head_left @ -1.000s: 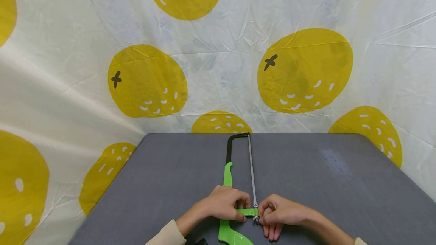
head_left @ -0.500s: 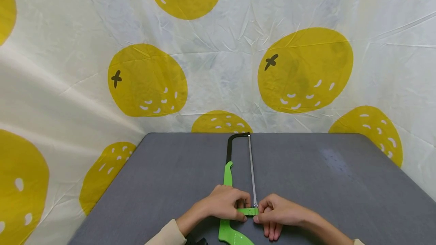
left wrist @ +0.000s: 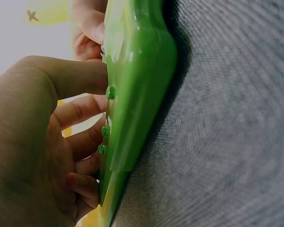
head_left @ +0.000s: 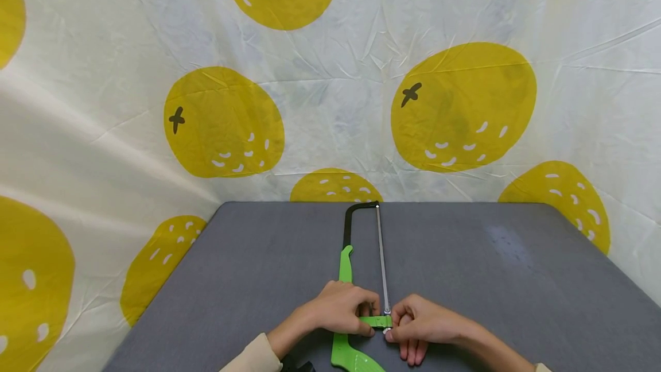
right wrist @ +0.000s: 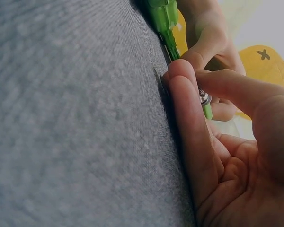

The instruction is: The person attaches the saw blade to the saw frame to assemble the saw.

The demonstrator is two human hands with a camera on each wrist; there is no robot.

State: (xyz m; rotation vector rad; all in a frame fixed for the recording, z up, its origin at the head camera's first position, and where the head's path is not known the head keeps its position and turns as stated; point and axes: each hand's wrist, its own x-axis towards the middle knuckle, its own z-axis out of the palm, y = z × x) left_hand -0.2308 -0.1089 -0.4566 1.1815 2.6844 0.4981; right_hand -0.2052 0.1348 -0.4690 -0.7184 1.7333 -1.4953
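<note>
A hacksaw (head_left: 345, 268) lies flat on the grey tabletop, its black front frame (head_left: 348, 228) pointing away and its silver blade (head_left: 383, 268) along the right side. My left hand (head_left: 342, 307) holds the green body, thumb and fingers about the short green arm (head_left: 379, 321) near the handle. In the left wrist view, its fingers reach over the green body (left wrist: 142, 80). With thumb and fingers, my right hand (head_left: 431, 323) pinches the wing nut at the blade's near end, mostly hidden by the thumb. Some of the metal fitting (right wrist: 205, 98) shows in the right wrist view.
The grey tabletop (head_left: 465, 268) stretches out on both sides of the saw. Behind it hangs a white cloth (head_left: 335, 113) printed with yellow fruit. A dark object (head_left: 306, 367) shows at the bottom edge, beside the left sleeve.
My right thumb has moved left over the wing nut, which showed plainly a second ago, then drawn back slightly. The left hand and the hacksaw stay in place.
</note>
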